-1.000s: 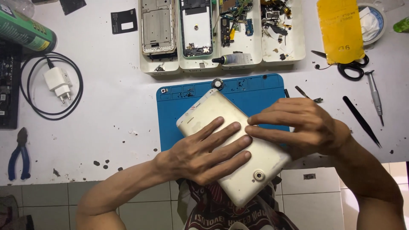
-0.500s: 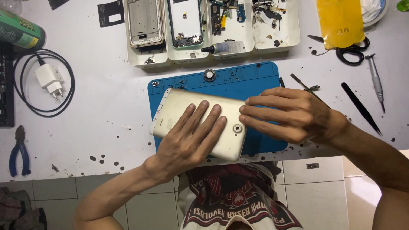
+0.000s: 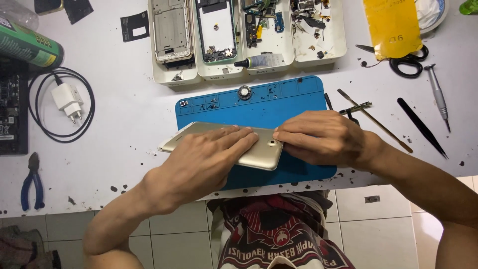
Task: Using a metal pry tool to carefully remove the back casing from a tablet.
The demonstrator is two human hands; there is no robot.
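Gold tablet (image 3: 259,149) on blue mat (image 3: 294,102); left hand (image 3: 204,162) spread flat atop, right hand (image 3: 323,137) pinching end.

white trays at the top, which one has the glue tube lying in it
The third white tray from the left: a small black-capped glue tube lies across its near end; the others hold none.

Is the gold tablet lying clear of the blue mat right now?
No, the gold tablet lies partly over the blue mat, with the left hand flat on it and the right hand at its end.
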